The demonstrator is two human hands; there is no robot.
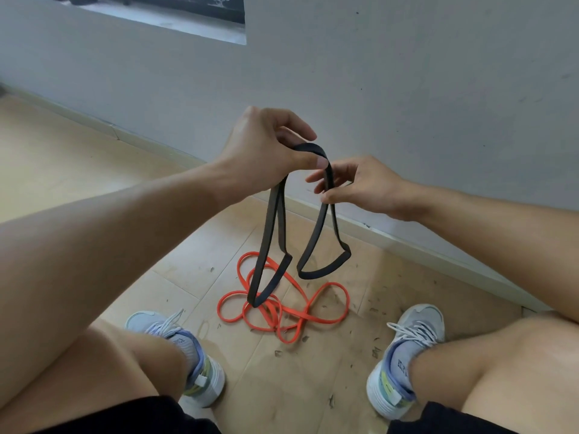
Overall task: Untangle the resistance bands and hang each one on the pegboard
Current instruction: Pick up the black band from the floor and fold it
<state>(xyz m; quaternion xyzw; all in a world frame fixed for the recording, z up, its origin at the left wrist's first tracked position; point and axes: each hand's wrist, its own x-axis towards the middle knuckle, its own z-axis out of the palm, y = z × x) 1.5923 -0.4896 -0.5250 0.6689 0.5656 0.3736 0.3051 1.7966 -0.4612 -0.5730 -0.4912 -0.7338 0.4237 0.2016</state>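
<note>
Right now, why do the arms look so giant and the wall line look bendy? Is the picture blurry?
In the head view the wide lens stretches things near the edges, so the arms and knees look huge and the baseboard seems to bow; the middle is fairly sharp, with the black band, left hand, right hand and orange band clear; light is soft, no glare.

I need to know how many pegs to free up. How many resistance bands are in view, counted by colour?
Black band, held up by the left hand and the right hand: 1
Orange bands, in a tangle on the floor: at least 1; the coils overlap too much to tell them apart
Total: at least 2
</note>
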